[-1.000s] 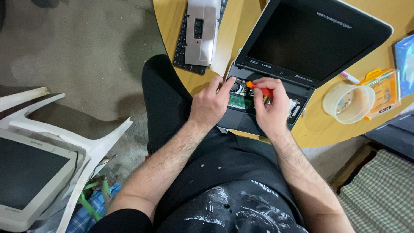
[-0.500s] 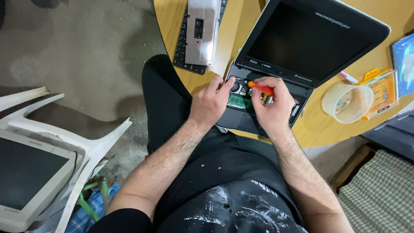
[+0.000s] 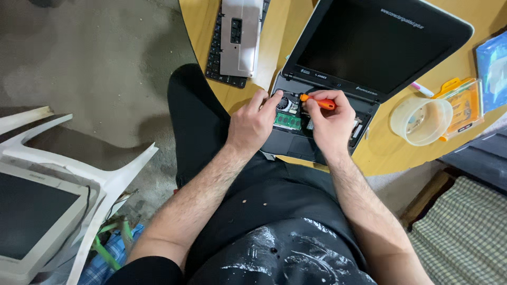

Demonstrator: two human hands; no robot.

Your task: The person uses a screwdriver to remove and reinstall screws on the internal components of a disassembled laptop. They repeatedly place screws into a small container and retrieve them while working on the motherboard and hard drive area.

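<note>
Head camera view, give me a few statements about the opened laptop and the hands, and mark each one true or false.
1. The right hand holds an orange-handled screwdriver. True.
2. The black laptop has its keyboard in place. False: the base is open, with a green circuit module showing.
3. The left hand rests on the laptop's base beside the small round fan. True.
4. The translucent round plastic tub stands on the floor. False: it stands on the yellow wooden table, right of the laptop.
5. A detached black keyboard lies on the table. True.
</note>
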